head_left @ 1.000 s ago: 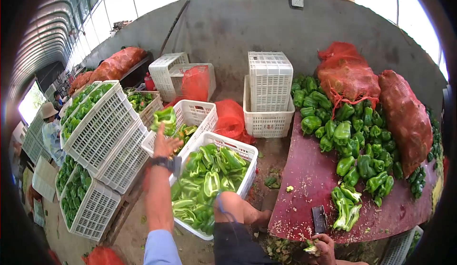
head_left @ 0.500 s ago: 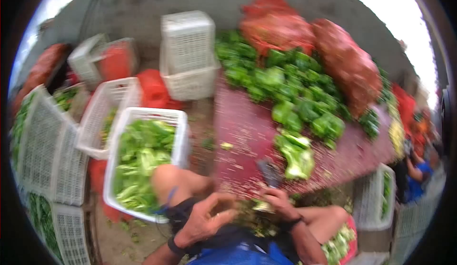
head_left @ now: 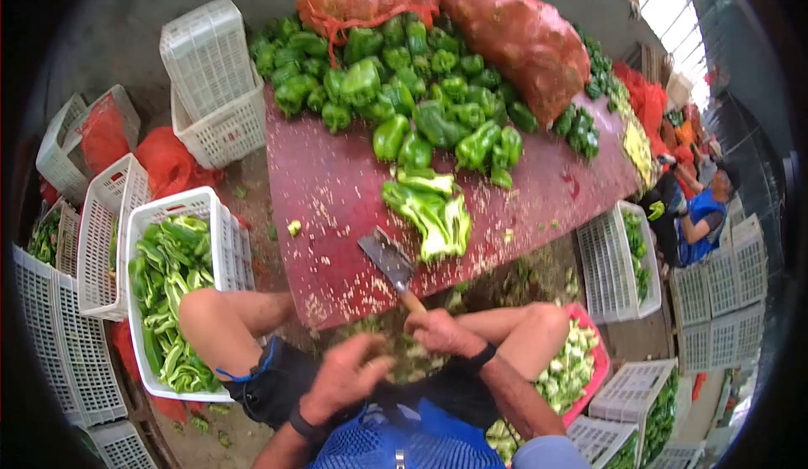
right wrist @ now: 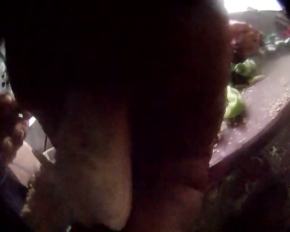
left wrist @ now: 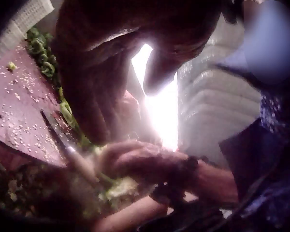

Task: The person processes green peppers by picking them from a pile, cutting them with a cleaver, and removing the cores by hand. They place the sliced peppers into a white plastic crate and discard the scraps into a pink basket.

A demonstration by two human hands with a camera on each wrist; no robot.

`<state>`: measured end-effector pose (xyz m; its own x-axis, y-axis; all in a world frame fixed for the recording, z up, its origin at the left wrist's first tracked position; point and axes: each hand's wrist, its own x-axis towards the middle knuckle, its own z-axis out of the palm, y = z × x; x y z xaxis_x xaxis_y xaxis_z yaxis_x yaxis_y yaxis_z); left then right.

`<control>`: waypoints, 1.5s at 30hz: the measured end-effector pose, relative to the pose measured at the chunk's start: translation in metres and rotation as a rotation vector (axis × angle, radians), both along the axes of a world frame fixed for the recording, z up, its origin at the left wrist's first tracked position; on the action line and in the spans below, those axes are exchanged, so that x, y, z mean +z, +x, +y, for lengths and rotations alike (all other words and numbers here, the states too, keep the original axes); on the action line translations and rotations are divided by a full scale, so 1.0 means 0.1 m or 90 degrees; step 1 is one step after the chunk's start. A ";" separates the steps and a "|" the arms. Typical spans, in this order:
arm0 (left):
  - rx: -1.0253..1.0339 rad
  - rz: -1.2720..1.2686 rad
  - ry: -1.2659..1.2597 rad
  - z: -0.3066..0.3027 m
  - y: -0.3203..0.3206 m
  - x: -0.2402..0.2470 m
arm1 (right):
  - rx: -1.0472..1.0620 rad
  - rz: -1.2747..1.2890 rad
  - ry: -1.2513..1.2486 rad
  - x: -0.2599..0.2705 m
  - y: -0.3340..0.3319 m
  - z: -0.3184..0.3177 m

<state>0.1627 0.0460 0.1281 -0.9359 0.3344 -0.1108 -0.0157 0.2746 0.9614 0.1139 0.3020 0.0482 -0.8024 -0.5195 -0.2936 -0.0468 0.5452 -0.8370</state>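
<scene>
My right hand (head_left: pixel 438 333) grips the wooden handle (head_left: pixel 412 301) of a cleaver, whose blade (head_left: pixel 387 258) lies on the red tabletop's (head_left: pixel 324 216) near edge. Left of it, above the lap, my left hand (head_left: pixel 349 372) is blurred, fingers loosely bent, with nothing visible in it. The left wrist view has the left hand (left wrist: pixel 99 72) dark and large above the right hand (left wrist: pixel 145 162) and handle (left wrist: pixel 82 164). Split green peppers (head_left: pixel 433 216) lie just beyond the blade, whole ones (head_left: pixel 438 124) behind them. In the right wrist view the hand (right wrist: pixel 111 145) is mostly dark.
A white crate (head_left: pixel 236 246) of cut peppers stands left of the table. Red mesh sacks (head_left: pixel 522 44) lie at the back. At right are a pink basin (head_left: pixel 599 359) of scraps, another crate (head_left: pixel 602 267) and a person in blue (head_left: pixel 703 225). Seeds litter the tabletop.
The view has swung right. My left hand has come back from above the crates to beside my right hand, and the pepper near its fingers is gone from it. The cleaver handle now shows in my right hand.
</scene>
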 end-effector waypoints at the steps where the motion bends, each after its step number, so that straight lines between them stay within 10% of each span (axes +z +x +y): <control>1: 0.059 -0.026 0.026 -0.07 0.00 -0.04 | -0.025 0.003 0.017 0.02 0.00 0.02; 8: 0.254 -0.083 0.165 -0.56 -0.41 0.14 | 0.107 -0.066 -0.057 0.32 -0.13 -0.02; 19: 0.209 -0.104 0.229 -0.28 -0.86 0.45 | -0.476 0.220 0.023 0.39 -1.82 0.90; 28: 0.193 -0.155 0.136 -0.12 -0.97 -0.11 | -0.235 0.193 0.392 -0.34 -1.80 1.17; 30: 0.128 0.029 -0.014 -0.11 -1.00 -0.18 | -0.332 0.263 0.221 -0.83 -1.71 1.32; 35: 0.132 -0.175 0.164 0.02 -0.78 -0.25 | -0.407 0.076 -0.210 -0.96 -1.97 1.65; 43: 0.220 -0.254 0.589 0.26 -0.65 -0.74 | -0.284 0.180 -0.177 0.34 -1.63 0.47; 45: 0.300 -0.212 0.568 0.22 -0.64 -0.49 | -0.167 -0.044 -0.237 0.70 -1.17 -0.22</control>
